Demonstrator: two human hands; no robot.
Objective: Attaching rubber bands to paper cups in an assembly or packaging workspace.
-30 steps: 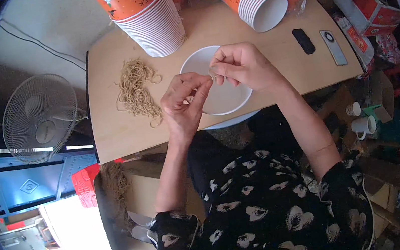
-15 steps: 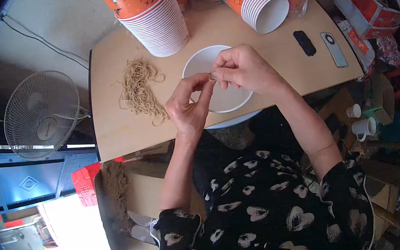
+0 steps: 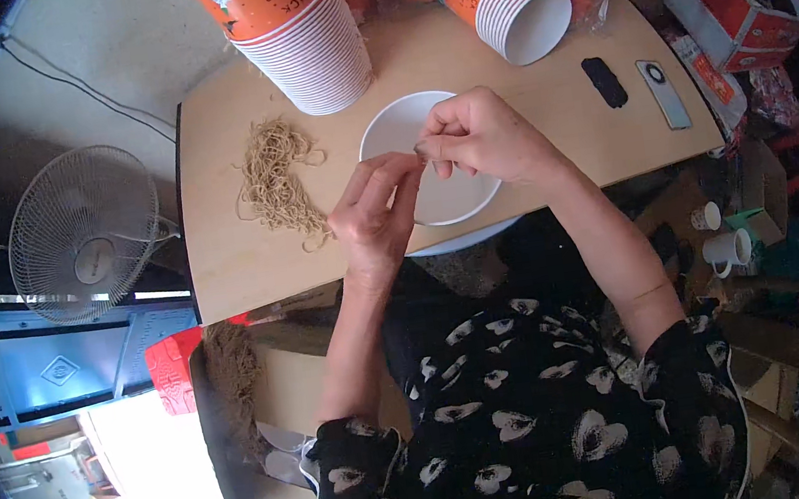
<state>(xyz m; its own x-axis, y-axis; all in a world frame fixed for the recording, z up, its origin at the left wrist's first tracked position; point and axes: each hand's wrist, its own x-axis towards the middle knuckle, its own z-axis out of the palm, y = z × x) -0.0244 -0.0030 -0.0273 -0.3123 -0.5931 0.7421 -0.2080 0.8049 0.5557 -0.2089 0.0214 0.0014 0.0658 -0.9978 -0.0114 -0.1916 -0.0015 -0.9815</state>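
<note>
My left hand and my right hand meet fingertip to fingertip, both closed in a pinch. What lies between the fingertips is too small to make out. Below them on the table is a white round container with its open mouth facing up, partly covered by both hands. To the left of my left hand lies a loose, tangled pile of tan cord pieces, a few strands straying toward my wrist.
A tall stack of orange and white paper buckets stands behind the container. More buckets lie at the back right. A black flat object and a phone rest at the right. A fan stands left of the table.
A small tan loop showed between my fingertips earlier; now it is hidden. My left fingers have closed up, and both hands stay almost in place. The view has shifted slightly.
</note>
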